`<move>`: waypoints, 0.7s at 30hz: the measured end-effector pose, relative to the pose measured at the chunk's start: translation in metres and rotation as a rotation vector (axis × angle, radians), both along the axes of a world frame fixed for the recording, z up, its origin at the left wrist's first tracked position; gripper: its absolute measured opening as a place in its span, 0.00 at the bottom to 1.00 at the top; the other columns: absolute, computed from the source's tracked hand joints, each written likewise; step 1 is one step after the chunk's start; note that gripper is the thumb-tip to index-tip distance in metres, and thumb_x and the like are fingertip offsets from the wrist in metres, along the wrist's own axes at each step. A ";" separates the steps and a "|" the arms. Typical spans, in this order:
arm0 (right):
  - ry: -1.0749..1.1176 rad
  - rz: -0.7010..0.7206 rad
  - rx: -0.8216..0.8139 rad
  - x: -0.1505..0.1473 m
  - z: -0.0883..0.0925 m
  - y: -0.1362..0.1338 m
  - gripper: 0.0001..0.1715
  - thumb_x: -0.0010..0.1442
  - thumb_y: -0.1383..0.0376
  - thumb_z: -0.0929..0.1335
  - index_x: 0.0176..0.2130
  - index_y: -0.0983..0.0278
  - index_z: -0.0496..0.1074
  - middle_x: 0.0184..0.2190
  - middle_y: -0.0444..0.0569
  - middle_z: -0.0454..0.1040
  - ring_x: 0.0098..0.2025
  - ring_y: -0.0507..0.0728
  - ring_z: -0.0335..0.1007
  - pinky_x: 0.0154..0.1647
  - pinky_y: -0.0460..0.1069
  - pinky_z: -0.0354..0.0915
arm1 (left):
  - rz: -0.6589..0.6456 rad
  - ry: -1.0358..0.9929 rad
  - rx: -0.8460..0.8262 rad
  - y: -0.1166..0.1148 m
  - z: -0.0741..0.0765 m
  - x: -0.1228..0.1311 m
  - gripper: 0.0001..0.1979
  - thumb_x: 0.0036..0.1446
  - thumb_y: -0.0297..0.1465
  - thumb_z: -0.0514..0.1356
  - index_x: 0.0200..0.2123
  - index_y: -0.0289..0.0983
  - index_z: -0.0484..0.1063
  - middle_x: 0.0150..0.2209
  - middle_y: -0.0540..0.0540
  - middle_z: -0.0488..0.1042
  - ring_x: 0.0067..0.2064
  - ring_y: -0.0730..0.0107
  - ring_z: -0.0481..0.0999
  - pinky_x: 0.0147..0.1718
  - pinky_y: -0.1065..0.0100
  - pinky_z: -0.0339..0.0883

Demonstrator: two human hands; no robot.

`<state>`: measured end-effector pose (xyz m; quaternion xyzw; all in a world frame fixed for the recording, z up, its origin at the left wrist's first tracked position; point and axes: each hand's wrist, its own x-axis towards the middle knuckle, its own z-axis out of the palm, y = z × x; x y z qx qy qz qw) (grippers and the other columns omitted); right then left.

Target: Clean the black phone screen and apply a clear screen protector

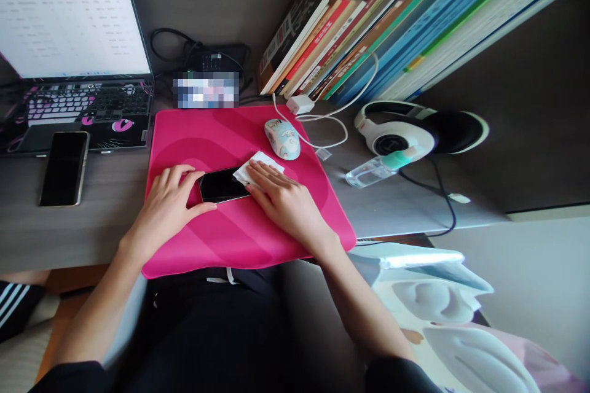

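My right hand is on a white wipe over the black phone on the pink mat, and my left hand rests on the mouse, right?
Not quite: in the head view, your left hand holds the left end of the black phone, not the mouse. Your right hand is indeed on the white wipe over the phone on the pink mat.

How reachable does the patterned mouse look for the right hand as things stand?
Probably yes: the patterned mouse lies on the pink mat just beyond the right hand, with nothing upright between, though that hand rests on a white tissue partly over a phone.
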<state>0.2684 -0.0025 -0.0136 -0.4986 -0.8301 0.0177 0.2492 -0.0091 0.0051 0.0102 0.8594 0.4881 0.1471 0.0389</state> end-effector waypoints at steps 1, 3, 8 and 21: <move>-0.006 0.007 0.000 0.001 0.000 0.000 0.26 0.78 0.59 0.63 0.68 0.64 0.72 0.69 0.58 0.72 0.71 0.65 0.69 0.69 0.63 0.71 | 0.001 0.008 0.005 0.000 0.000 0.000 0.32 0.68 0.49 0.64 0.68 0.41 0.65 0.62 0.35 0.70 0.62 0.43 0.72 0.63 0.44 0.67; -0.032 0.023 0.003 0.003 0.002 -0.004 0.27 0.78 0.58 0.63 0.68 0.67 0.72 0.69 0.60 0.71 0.71 0.65 0.69 0.71 0.63 0.69 | 0.002 0.023 0.014 0.000 0.000 0.000 0.32 0.69 0.50 0.63 0.68 0.40 0.65 0.62 0.34 0.71 0.62 0.42 0.72 0.63 0.43 0.67; -0.113 0.067 0.013 0.012 0.019 -0.029 0.25 0.78 0.58 0.64 0.63 0.68 0.76 0.64 0.61 0.77 0.64 0.65 0.78 0.68 0.61 0.73 | 0.009 0.033 0.004 -0.001 0.000 0.000 0.32 0.70 0.50 0.62 0.69 0.39 0.65 0.63 0.34 0.70 0.62 0.42 0.71 0.63 0.43 0.67; -0.063 0.038 -0.041 -0.001 -0.002 0.003 0.33 0.77 0.56 0.65 0.72 0.74 0.66 0.72 0.65 0.65 0.75 0.67 0.61 0.74 0.63 0.65 | 0.004 0.000 -0.012 -0.001 0.001 -0.002 0.32 0.68 0.49 0.64 0.69 0.41 0.66 0.63 0.36 0.70 0.63 0.45 0.71 0.64 0.45 0.66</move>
